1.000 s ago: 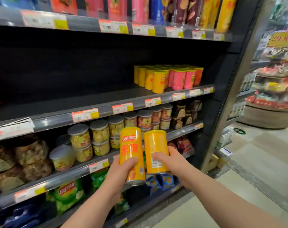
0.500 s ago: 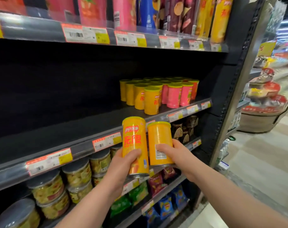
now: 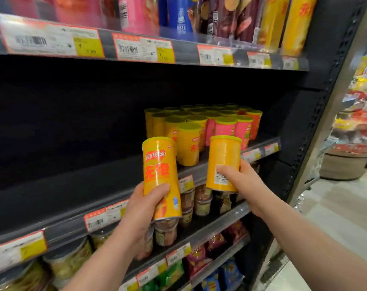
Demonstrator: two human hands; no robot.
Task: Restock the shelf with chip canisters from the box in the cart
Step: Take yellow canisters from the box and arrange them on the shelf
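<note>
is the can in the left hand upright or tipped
Slightly tipped: the can in the left hand leans its top to the left.

canisters point(image 3: 201, 131) on shelf point(image 3: 73, 185), right side

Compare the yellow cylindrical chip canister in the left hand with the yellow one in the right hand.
The yellow left-hand canister shows its red logo and lettering; the yellow right-hand canister shows a plain back with a barcode label. The left-hand canister tilts, top leaning left; the right-hand canister stands nearly upright and higher. Both have yellow lids and are gripped on the lower half, off the dark shelf.
</note>
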